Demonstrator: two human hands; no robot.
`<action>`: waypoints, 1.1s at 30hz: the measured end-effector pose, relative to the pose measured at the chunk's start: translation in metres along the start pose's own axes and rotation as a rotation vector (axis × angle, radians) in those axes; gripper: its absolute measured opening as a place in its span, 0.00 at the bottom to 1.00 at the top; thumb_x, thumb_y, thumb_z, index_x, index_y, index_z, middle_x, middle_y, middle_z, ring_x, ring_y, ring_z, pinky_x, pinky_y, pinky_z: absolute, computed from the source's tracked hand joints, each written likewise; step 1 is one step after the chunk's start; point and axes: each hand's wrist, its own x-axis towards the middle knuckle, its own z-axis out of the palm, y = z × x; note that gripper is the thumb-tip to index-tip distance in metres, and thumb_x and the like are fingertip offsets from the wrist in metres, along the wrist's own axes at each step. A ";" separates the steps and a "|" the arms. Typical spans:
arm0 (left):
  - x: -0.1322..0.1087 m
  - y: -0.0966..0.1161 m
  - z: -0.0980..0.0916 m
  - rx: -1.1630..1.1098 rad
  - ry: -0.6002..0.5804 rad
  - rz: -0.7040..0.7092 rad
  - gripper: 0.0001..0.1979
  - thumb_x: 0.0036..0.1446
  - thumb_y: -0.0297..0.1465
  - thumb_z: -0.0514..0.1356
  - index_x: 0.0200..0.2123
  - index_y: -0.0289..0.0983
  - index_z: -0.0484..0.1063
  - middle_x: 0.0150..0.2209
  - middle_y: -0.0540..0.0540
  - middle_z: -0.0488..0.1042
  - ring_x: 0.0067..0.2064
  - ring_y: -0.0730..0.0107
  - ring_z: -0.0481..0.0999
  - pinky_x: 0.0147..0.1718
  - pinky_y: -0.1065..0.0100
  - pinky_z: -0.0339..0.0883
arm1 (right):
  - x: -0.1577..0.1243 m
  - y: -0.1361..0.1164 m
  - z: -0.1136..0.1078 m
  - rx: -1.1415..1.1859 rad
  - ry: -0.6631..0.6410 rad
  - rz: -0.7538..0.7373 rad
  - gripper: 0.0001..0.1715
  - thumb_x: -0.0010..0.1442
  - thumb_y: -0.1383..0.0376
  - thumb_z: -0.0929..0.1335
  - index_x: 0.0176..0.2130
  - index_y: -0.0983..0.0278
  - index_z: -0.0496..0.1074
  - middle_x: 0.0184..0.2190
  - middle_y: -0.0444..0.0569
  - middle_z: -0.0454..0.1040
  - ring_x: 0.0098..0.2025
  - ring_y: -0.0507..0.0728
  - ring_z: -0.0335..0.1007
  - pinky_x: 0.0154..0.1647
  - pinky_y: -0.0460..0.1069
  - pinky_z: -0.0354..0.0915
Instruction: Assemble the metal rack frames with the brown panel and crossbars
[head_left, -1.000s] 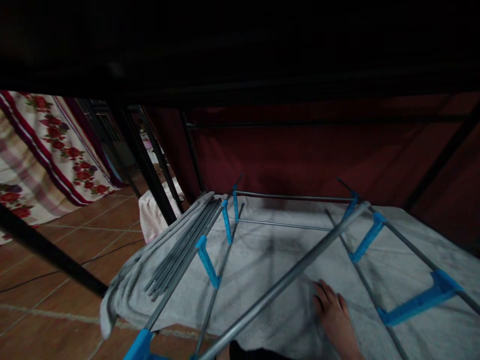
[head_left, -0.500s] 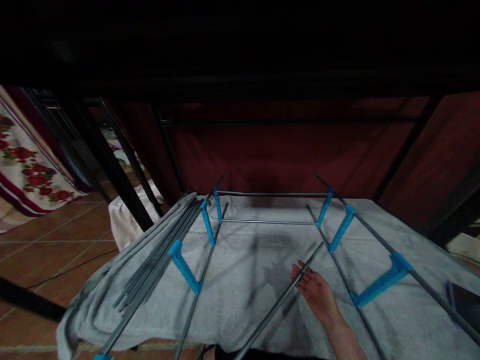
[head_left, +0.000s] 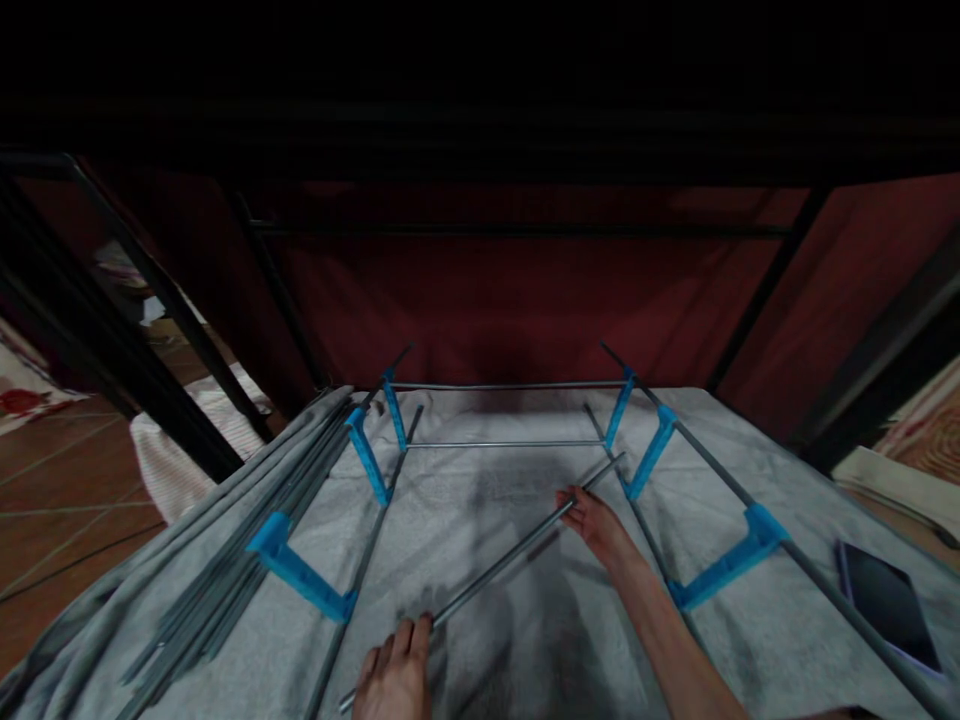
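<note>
On my feed I count two bare hands and one metal tube (head_left: pixel 502 563) between them. I have the left hand (head_left: pixel 397 668) with its fingers curled over the tube near its lower end, and the right hand (head_left: pixel 589 522) with fingers and thumb closed around it toward the other end. The tube slants from lower left to upper right; a short stub sticks out past my left hand, a longer piece past my right, and its shadow falls apart from it on the grey blanket (head_left: pixel 461 500). Around it I count six blue connectors (head_left: pixel 367 460), three a side, four long rails (head_left: pixel 712 463), two a side, and two crossbars (head_left: pixel 506 443) at the far end. Left of the frame lies a bundle of loose tubes (head_left: pixel 236 568), too tightly packed for me to count. One dark flat device (head_left: pixel 889 605) lies at right.
</note>
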 end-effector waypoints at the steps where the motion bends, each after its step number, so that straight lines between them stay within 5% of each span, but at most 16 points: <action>1: 0.011 0.004 -0.003 0.002 0.014 0.004 0.32 0.52 0.13 0.43 0.55 0.37 0.70 0.51 0.41 0.74 0.48 0.62 0.74 0.51 0.59 0.62 | 0.006 -0.003 0.001 -0.006 0.011 0.006 0.09 0.56 0.60 0.71 0.36 0.63 0.72 0.35 0.49 0.80 0.38 0.55 0.77 0.41 0.51 0.71; 7: 0.067 0.022 -0.018 -0.023 0.119 0.045 0.28 0.56 0.15 0.43 0.54 0.37 0.69 0.47 0.41 0.74 0.46 0.60 0.72 0.49 0.58 0.61 | 0.033 -0.011 -0.004 0.009 0.011 -0.001 0.07 0.55 0.62 0.71 0.35 0.63 0.74 0.34 0.49 0.80 0.38 0.55 0.77 0.41 0.50 0.72; 13: 0.126 0.022 -0.021 -0.059 0.286 0.085 0.22 0.59 0.17 0.44 0.49 0.35 0.72 0.43 0.41 0.73 0.46 0.58 0.70 0.51 0.55 0.60 | 0.053 0.006 0.000 0.069 -0.095 0.053 0.03 0.53 0.67 0.73 0.32 0.63 0.76 0.36 0.47 0.80 0.42 0.55 0.76 0.48 0.51 0.72; 23: 0.222 0.010 -0.017 -0.132 0.411 0.138 0.21 0.57 0.16 0.44 0.46 0.33 0.71 0.45 0.40 0.71 0.53 0.60 0.68 0.63 0.54 0.50 | 0.085 0.035 0.054 0.185 -0.171 0.101 0.11 0.48 0.71 0.75 0.34 0.61 0.77 0.36 0.41 0.80 0.44 0.53 0.76 0.52 0.51 0.72; 28: 0.251 -0.001 -0.025 -0.157 0.446 0.174 0.19 0.59 0.17 0.44 0.42 0.35 0.70 0.42 0.44 0.71 0.50 0.63 0.68 0.64 0.53 0.49 | 0.079 0.044 0.075 0.025 -0.304 0.217 0.11 0.51 0.63 0.74 0.36 0.64 0.77 0.40 0.51 0.80 0.48 0.58 0.74 0.51 0.52 0.71; 30: 0.257 -0.006 -0.027 -0.186 0.459 0.193 0.18 0.59 0.16 0.43 0.40 0.36 0.70 0.40 0.45 0.70 0.48 0.63 0.68 0.64 0.52 0.50 | 0.076 0.044 0.083 -0.149 -0.311 0.146 0.16 0.52 0.58 0.73 0.40 0.64 0.77 0.40 0.53 0.79 0.46 0.61 0.75 0.49 0.56 0.71; 33: 0.263 -0.008 -0.028 -0.241 0.477 0.201 0.19 0.59 0.16 0.42 0.39 0.37 0.69 0.39 0.46 0.70 0.48 0.64 0.68 0.63 0.50 0.51 | 0.076 0.035 0.099 -0.530 -0.225 -0.249 0.19 0.55 0.53 0.70 0.43 0.60 0.76 0.42 0.51 0.78 0.46 0.63 0.73 0.52 0.60 0.66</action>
